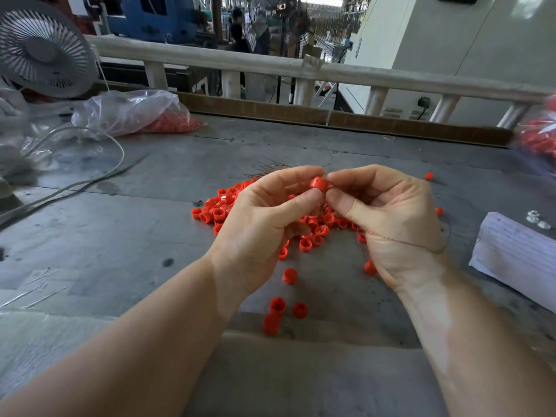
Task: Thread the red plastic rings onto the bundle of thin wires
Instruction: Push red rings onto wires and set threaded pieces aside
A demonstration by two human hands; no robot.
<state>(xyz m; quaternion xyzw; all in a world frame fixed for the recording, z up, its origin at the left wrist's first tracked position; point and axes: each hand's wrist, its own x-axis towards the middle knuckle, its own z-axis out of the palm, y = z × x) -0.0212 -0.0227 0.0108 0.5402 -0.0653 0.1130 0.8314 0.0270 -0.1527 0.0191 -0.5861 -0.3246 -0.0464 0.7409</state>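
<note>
My left hand point(264, 218) pinches a red plastic ring point(319, 184) between thumb and forefinger, held above the table. My right hand point(388, 218) pinches a thin wire point(400, 240) right beside the ring; the wire trails across my right palm and wrist. A pile of red rings point(219, 209) lies on the grey table under both hands, with loose ones point(290, 276) nearer me. A bundle of thin wires point(270, 168) lies just beyond the pile, partly hidden by my fingers.
A clear bag of red rings point(135, 114) and a fan point(42, 49) stand at the far left, with a white cable point(90, 182) across the table. A stack of white paper point(514, 254) lies at right. Another bag of rings point(538, 139) is at the far right.
</note>
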